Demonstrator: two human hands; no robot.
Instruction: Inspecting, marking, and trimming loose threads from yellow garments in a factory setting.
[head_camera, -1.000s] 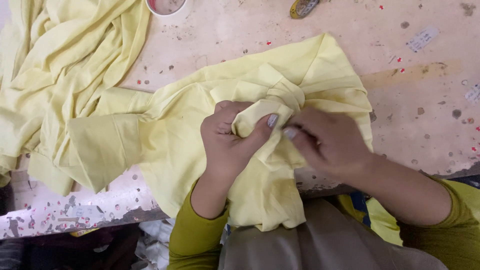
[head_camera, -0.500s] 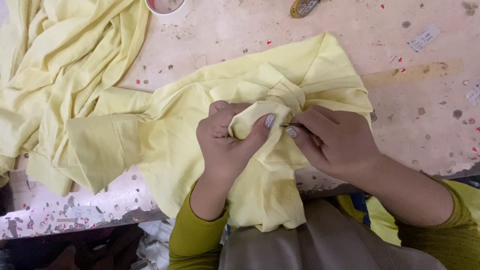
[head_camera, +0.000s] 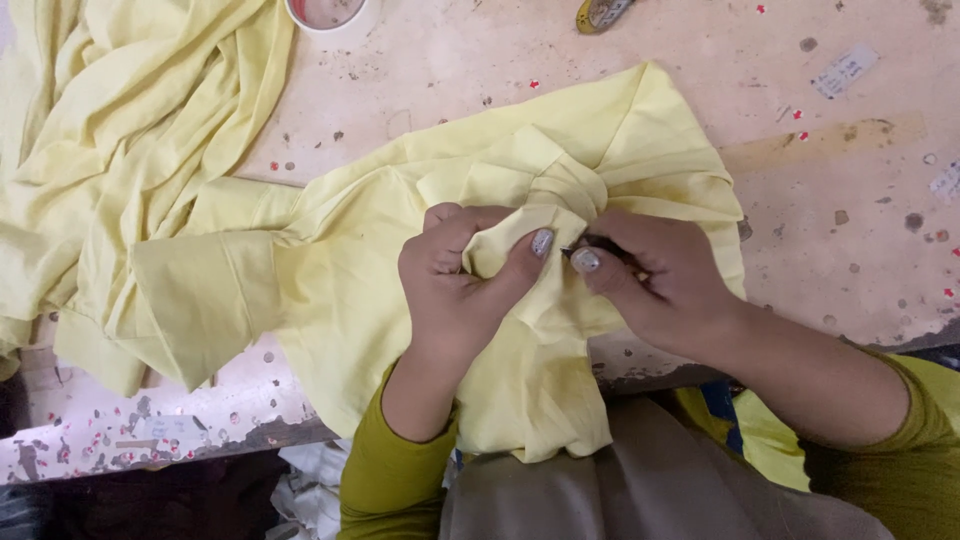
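My left hand (head_camera: 455, 285) bunches the yellow garment (head_camera: 370, 250) taut at the surface's (head_camera: 800, 200) near edge; my right hand (head_camera: 655, 280) pinches a small dark tool (head_camera: 592, 243).

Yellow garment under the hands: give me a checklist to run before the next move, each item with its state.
1. Left hand bunches a fold of the yellow garment: ok.
2. Right hand pinches a small dark tool against the fold: ok.
3. Tool tip visible: cannot tell, fingers hide it.
4. Garment supported on the table: ok, though its lower part hangs over the edge.
5. Second yellow cloth pile apart from the grip: ok.
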